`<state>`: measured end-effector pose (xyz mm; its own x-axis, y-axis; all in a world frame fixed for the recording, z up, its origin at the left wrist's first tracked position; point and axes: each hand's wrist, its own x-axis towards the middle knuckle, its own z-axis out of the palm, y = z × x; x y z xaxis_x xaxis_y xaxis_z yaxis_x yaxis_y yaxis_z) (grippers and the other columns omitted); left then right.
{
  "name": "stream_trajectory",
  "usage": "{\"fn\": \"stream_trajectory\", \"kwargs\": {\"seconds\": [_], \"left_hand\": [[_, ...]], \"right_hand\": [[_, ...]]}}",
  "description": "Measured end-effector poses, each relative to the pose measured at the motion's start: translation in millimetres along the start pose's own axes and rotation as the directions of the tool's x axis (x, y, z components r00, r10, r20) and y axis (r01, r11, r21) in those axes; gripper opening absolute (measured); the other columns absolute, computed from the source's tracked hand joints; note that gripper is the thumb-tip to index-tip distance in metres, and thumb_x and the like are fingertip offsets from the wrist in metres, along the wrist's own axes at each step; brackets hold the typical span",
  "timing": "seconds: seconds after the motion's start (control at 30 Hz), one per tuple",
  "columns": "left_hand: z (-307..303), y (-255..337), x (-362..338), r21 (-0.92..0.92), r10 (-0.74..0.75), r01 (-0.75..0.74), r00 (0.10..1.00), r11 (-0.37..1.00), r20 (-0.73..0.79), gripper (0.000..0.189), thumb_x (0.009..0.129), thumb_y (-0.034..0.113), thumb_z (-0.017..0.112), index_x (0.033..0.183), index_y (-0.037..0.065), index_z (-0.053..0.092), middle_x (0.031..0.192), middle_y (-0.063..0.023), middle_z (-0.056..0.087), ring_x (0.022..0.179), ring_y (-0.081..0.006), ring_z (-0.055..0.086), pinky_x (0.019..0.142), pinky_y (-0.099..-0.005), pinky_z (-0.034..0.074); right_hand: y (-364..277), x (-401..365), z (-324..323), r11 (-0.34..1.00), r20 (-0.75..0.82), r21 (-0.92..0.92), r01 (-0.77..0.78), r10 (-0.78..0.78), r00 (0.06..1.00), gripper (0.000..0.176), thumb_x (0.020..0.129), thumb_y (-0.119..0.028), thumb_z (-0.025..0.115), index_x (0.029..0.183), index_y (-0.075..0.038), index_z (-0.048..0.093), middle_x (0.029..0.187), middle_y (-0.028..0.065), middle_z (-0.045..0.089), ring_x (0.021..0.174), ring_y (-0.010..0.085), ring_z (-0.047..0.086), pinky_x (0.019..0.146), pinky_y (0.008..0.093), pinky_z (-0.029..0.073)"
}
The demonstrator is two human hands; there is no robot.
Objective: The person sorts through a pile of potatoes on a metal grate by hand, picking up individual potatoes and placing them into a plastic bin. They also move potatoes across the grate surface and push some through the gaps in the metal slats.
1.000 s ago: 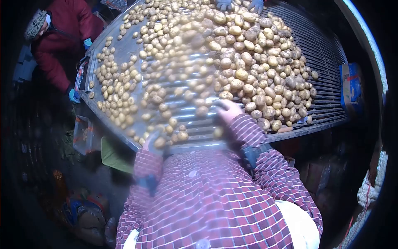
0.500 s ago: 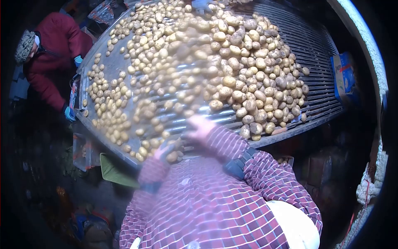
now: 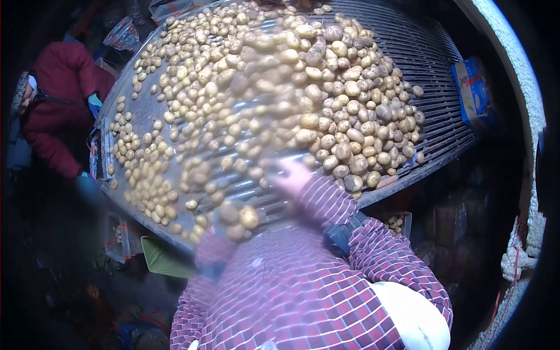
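Observation:
Many potatoes [image 3: 367, 122] lie in a wide heap over a slatted metal table [image 3: 437, 70], those in the middle smeared by motion. My right hand [image 3: 287, 175] is over the bare slats at the near side of the heap, its fingers apart and blurred, with potatoes just beyond them. Near the front edge, my left hand [image 3: 216, 242] is strongly blurred and partly hidden behind a few larger potatoes [image 3: 238, 219]. Whether its fingers hold any of them is unclear.
A person in a dark red jacket [image 3: 61, 105] with blue gloves bends at the table's left side. Below the near edge are a green container [image 3: 166, 256] and a clear bin [image 3: 119, 238]. A blue box [image 3: 471, 90] stands at the right. A pale curved beam [image 3: 519, 64] rises beyond.
The view has shifted somewhat. My left hand has dropped lower behind the larger potatoes, and my right hand has moved slightly right. The other person's near glove has moved lower and is blurred.

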<state>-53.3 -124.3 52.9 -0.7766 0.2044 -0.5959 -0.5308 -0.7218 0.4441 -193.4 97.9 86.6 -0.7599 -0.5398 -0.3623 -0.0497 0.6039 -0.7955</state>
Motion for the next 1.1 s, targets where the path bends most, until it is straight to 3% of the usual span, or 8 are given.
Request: {"fn": "stream_trajectory", "kwargs": {"seconds": [0.3, 0.43, 0.5, 0.57, 0.67, 0.8, 1.0, 1.1], "left_hand": [[50, 38, -21, 0.563, 0.167, -0.211, 0.978, 0.799, 0.129, 0.034, 0.088, 0.016, 0.068, 0.117, 0.001, 0.062, 0.111, -0.0114, 0.065, 0.101, -0.0190, 0.064, 0.081, -0.0291, 0.056], [14, 23, -8, 0.531, 0.109, -0.071, 0.993, 0.844, -0.041, 0.029, 0.085, 0.019, 0.070, 0.110, 0.004, 0.067, 0.108, -0.0089, 0.066, 0.099, -0.0179, 0.064, 0.078, -0.0287, 0.055], [3, 18, -9, 0.482, 0.112, -0.076, 0.993, 0.873, -0.047, 0.032, 0.085, 0.024, 0.068, 0.112, 0.005, 0.066, 0.111, -0.0095, 0.065, 0.100, -0.0205, 0.063, 0.076, -0.0299, 0.055], [-5, 12, -6, 0.417, 0.124, -0.098, 0.992, 0.904, -0.036, 0.035, 0.086, 0.028, 0.066, 0.114, 0.007, 0.065, 0.114, -0.0101, 0.064, 0.102, -0.0231, 0.062, 0.074, -0.0311, 0.056], [-14, 6, -14, 0.325, 0.177, -0.157, 0.984, 0.933, -0.034, 0.040, 0.086, 0.035, 0.063, 0.116, 0.009, 0.063, 0.118, -0.0109, 0.062, 0.105, -0.0270, 0.060, 0.072, -0.0328, 0.056], [-41, -4, -34, 0.150, 0.297, -0.284, 0.952, 0.947, -0.076, 0.046, 0.087, 0.044, 0.059, 0.120, 0.011, 0.061, 0.124, -0.0120, 0.059, 0.109, -0.0322, 0.059, 0.068, -0.0352, 0.057], [-122, -16, -70, -0.102, 0.587, -0.627, 0.766, 0.772, -0.263, 0.056, 0.088, 0.058, 0.054, 0.125, 0.015, 0.058, 0.132, -0.0138, 0.055, 0.114, -0.0401, 0.056, 0.063, -0.0387, 0.058], [-177, -25, -90, -0.128, 0.664, -0.763, 0.621, 0.633, -0.416, 0.061, 0.089, 0.065, 0.051, 0.128, 0.017, 0.057, 0.137, -0.0146, 0.053, 0.117, -0.0440, 0.055, 0.061, -0.0405, 0.059]], "right_hand": [[59, 30, -32, 0.822, -0.383, -0.539, -0.182, -0.047, 0.923, 0.053, 0.079, -0.016, 0.072, 0.130, -0.019, 0.056, 0.123, 0.0180, 0.053, 0.111, 0.0330, 0.055, 0.101, 0.0431, 0.045], [109, 15, -41, 0.608, -0.359, 0.789, 0.085, 0.345, 0.868, 0.039, 0.085, -0.022, 0.064, 0.118, -0.001, 0.060, 0.107, 0.0147, 0.065, 0.098, 0.0283, 0.064, 0.091, 0.0397, 0.051], [113, 9, -52, 0.043, -0.251, 0.965, 0.257, 0.415, 0.874, 0.032, 0.089, -0.025, 0.061, 0.111, -0.001, 0.062, 0.094, 0.0136, 0.066, 0.087, 0.0277, 0.065, 0.080, 0.0400, 0.055], [111, 6, -73, 0.137, -0.161, 0.984, 0.114, 0.401, 0.902, 0.023, 0.090, -0.027, 0.061, 0.092, -0.004, 0.063, 0.085, 0.0140, 0.065, 0.079, 0.0283, 0.063, 0.066, 0.0435, 0.056], [100, 40, -64, 0.996, -0.578, -0.084, 0.006, -0.054, 0.814, 0.040, 0.084, -0.036, 0.066, 0.105, -0.003, 0.065, 0.104, 0.0155, 0.066, 0.099, 0.0309, 0.064, 0.086, 0.0439, 0.053], [49, 60, -31, 0.698, -0.349, -0.533, -0.477, 0.333, 0.876, 0.062, 0.086, -0.040, 0.065, 0.139, -0.017, 0.041, 0.134, 0.0151, 0.052, 0.119, 0.0339, 0.057, 0.103, 0.0456, 0.043], [54, 22, -44, 0.943, -0.342, 0.318, 0.095, 0.020, 0.940, 0.051, 0.087, -0.035, 0.068, 0.125, -0.002, 0.058, 0.115, 0.0162, 0.064, 0.107, 0.0266, 0.062, 0.087, 0.0375, 0.054], [21, 37, -13, 0.190, 0.147, 0.962, -0.195, 0.241, 0.959, 0.048, 0.092, -0.036, 0.062, 0.128, -0.005, 0.055, 0.118, 0.0172, 0.063, 0.108, 0.0310, 0.063, 0.084, 0.0419, 0.057]]}}
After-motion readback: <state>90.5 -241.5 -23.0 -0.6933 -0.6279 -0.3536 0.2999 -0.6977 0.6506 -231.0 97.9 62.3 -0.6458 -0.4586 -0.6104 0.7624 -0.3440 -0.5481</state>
